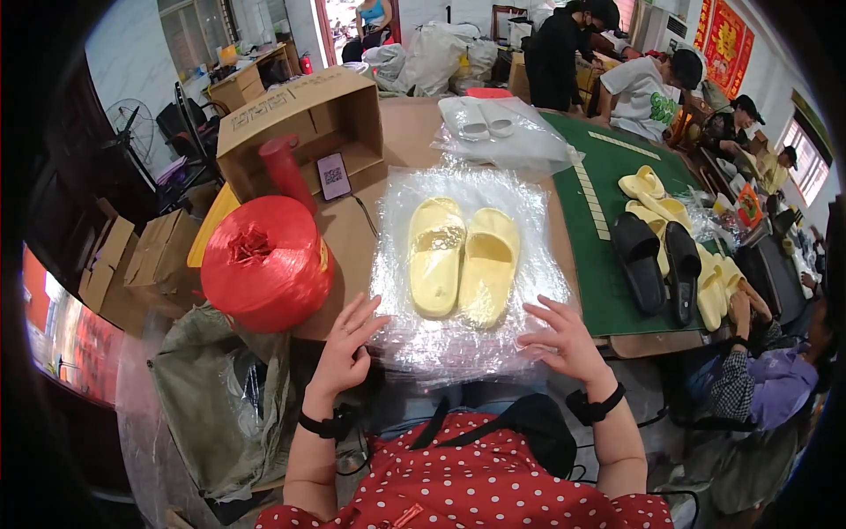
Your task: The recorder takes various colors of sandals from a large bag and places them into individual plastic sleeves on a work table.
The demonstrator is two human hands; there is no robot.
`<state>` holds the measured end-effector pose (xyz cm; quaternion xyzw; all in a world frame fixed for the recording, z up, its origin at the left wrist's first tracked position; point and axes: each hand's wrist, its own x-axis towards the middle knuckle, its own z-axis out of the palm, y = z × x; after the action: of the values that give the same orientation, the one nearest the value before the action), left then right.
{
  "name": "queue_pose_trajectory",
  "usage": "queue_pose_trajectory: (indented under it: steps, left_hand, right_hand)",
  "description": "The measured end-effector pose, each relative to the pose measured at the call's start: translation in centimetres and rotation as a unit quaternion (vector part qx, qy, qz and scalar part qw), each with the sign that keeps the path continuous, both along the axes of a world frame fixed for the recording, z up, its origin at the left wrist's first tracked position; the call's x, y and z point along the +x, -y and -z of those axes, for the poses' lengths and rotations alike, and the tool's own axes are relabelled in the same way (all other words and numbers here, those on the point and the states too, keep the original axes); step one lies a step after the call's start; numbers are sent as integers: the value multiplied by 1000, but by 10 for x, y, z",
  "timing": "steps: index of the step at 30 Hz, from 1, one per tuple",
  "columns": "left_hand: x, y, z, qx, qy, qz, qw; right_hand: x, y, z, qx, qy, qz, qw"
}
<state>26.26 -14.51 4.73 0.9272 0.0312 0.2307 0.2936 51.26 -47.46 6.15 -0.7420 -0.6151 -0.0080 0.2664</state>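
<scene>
A pair of pale yellow slide slippers (435, 264) lies side by side, toes away from me, on a stack of shiny clear plastic bags (536, 256). I cannot tell whether a film layer covers them. My left hand (345, 346) is at the near left corner of the stack, fingers spread and holding nothing. At the near right edge, my right hand (568, 342) is likewise open, its fingertips close to the plastic. Farther back, white slippers (476, 119) lie in a clear bag.
Left of the stack stands a big red twine roll (264, 264), with a red cylinder (287, 172), a propped phone (333, 176) and an open carton (304, 115) behind. Black slippers (640, 264) and more yellow ones (709, 291) cover the green mat (586, 291). A co-worker's hands (749, 304) are beside them.
</scene>
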Motion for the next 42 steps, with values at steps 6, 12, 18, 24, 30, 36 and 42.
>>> queue_pose_trajectory:
  steps: [6, 12, 18, 24, 30, 36, 42]
  left_hand:
    - [13, -2, 16, 69, 9, 5, 998]
    - [31, 8, 22, -67, 88, 39, 993]
    - [60, 16, 50, -367, -2, -131, 921]
    - [72, 34, 35, -229, -38, -217, 948]
    - [67, 49, 29, -142, -31, -272, 951]
    - [66, 62, 10, 245, 50, -139, 958]
    - [88, 57, 57, 60, 4, -60, 996]
  right_hand:
    - [6, -1, 24, 114, -156, 47, 980]
    - [17, -3, 31, 195, -245, 102, 944]
    - [33, -16, 64, 199, -462, 278, 818]
    - [8, -46, 37, 148, 145, 366, 907]
    - [-28, -67, 19, 138, 167, 102, 971]
    - [-22, -85, 36, 82, 95, 31, 992]
    - [-16, -83, 49, 97, -29, 25, 995]
